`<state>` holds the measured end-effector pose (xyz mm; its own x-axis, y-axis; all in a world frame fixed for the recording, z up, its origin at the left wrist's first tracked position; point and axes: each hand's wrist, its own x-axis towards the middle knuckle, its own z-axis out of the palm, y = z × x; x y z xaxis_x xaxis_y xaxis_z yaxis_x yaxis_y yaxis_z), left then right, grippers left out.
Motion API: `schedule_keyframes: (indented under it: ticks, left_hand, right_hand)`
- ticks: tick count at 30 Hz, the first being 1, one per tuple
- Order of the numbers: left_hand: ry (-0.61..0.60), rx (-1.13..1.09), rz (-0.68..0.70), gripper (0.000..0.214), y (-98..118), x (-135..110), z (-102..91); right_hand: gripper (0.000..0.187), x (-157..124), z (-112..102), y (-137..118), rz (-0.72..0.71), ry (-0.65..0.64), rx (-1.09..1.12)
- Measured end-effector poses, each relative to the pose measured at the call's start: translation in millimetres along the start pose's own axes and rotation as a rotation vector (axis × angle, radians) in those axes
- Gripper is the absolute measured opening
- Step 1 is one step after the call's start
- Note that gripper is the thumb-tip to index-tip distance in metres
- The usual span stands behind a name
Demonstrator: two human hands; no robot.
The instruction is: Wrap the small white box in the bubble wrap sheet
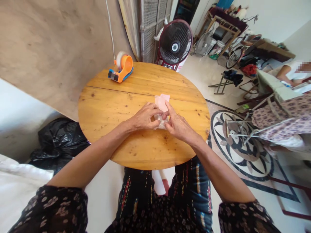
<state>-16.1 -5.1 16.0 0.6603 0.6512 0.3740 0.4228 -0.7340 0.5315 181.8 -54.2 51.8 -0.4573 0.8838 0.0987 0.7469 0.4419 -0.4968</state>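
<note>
On the oval wooden table [138, 149], right of its middle: one pink sheet [162, 100], lying flat-looking under the fingers, with a crumpled clear wrap [160, 124] showing at its near end — whether the two are forming one packet cannot be told.

Left hand [145, 117]: reaching in from the left, bending its fingers and thumb toward each other in a narrow curve at the clear wrap; whether the tips are pinching it is too small to tell.

Right hand [178, 124]: reaching in from the right, stretching its index finger along the side of the pink sheet, and bringing its thumb near the clear wrap; its grip cannot be told either.

Tape dispenser [123, 73], orange and blue, one: standing near the far left edge, well apart from both hands, and carrying a tape roll [119, 60].

Beyond the far edge — one electric fan [175, 42], facing the table. On the floor at left, one black plastic bag [62, 139], bulging and creasing.
</note>
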Motion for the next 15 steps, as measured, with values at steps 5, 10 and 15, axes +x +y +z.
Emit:
schedule_keyframes:
  ticks: [5,10,15]
  left_hand:
    - [0.039,-0.023,-0.010,0.037,1,0,-0.5]
    - [0.150,-0.048,-0.051,0.030,6,-2,0.6]
    - [0.160,0.031,0.084,0.035,9,-4,3.4]
  right_hand:
    - [0.091,-6,5,2,-0.013,0.046,0.005]
    - [0.084,-17,19,2,-0.019,0.169,-0.063]
    - [0.075,-22,33,7,-0.118,0.332,-0.319]
